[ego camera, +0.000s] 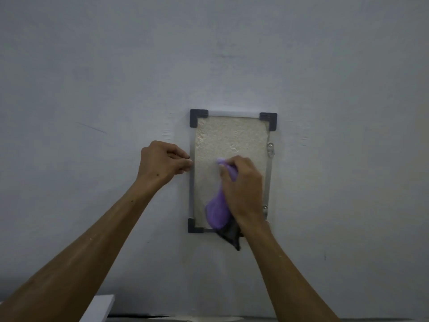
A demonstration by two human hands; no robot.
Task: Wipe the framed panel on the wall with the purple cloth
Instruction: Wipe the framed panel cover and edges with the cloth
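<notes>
We face a grey wall (pixel 209 54) that fills the view. Mounted on it, just below centre, is the panel (pixel 232 140): an upright rectangle with a pale, grainy face, thin metal side rails and dark corner brackets (pixel 198 116). Our two bare forearms rise from the lower corners toward it. Our left hand (pixel 162 162) is curled, fingertips pinching the panel's left rail at mid-height. Our right hand (pixel 243 189) is closed around the cloth (pixel 217 211), pressing it against the panel's lower right area; purple folds bulge below the thumb, a small tip shows above the knuckles, and a darker end hangs past the bottom edge.
</notes>
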